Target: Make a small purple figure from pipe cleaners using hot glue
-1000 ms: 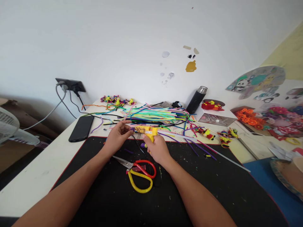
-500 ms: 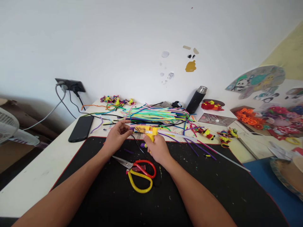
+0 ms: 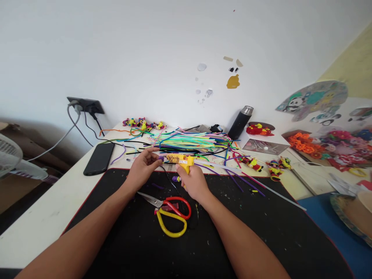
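Note:
My right hand (image 3: 194,183) is wrapped round the handle of a yellow glue gun (image 3: 181,159), whose nozzle points left. A long translucent glue stick (image 3: 223,167) sticks out of its back end. At the nozzle, my left hand (image 3: 145,166) pinches a small purple piece (image 3: 161,158), mostly hidden by the fingers. Another small purple and yellow piece (image 3: 176,179) shows just below the gun, by my right hand. Closer to me, scissors (image 3: 167,211) with one red and one yellow handle lie on the black mat (image 3: 128,248), over a small reddish object.
Behind my hands lies a heap of coloured pipe cleaners (image 3: 192,141). A phone (image 3: 99,159) rests at the left, and a black flask (image 3: 241,122) leans at the back right. Small yellow and red figures (image 3: 274,169) lie right of the heap. A fan (image 3: 14,159) stands far left.
Both hands and the glue gun hold nearly the same position. The whole view has shifted very slightly.

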Demonstrator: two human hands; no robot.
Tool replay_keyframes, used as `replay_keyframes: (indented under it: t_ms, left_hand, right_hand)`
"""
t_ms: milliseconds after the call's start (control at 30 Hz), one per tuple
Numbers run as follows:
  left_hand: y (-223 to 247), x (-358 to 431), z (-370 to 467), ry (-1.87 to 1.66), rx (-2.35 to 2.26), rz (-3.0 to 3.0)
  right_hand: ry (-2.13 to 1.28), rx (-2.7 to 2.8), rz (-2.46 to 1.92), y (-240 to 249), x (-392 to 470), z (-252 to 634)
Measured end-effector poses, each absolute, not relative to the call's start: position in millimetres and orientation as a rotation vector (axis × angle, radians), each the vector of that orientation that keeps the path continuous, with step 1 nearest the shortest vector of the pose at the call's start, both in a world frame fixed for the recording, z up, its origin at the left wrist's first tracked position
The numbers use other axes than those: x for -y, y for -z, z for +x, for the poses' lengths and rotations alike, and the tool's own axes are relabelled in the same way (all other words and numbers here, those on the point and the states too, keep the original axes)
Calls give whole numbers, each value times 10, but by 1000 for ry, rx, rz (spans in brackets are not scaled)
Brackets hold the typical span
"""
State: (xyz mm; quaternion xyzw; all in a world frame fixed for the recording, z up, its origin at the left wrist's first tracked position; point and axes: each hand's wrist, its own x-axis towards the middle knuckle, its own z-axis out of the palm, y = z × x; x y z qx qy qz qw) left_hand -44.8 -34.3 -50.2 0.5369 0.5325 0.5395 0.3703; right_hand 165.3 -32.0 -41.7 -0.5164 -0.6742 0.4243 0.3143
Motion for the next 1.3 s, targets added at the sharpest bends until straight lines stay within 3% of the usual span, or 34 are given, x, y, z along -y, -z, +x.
replay_keyframes:
  t_ms: [1300]
  left_hand:
    - [510, 338, -460, -1411, -1324, 1340]
  right_hand:
    - [-1203, 1696, -1328, 542, 258, 1663]
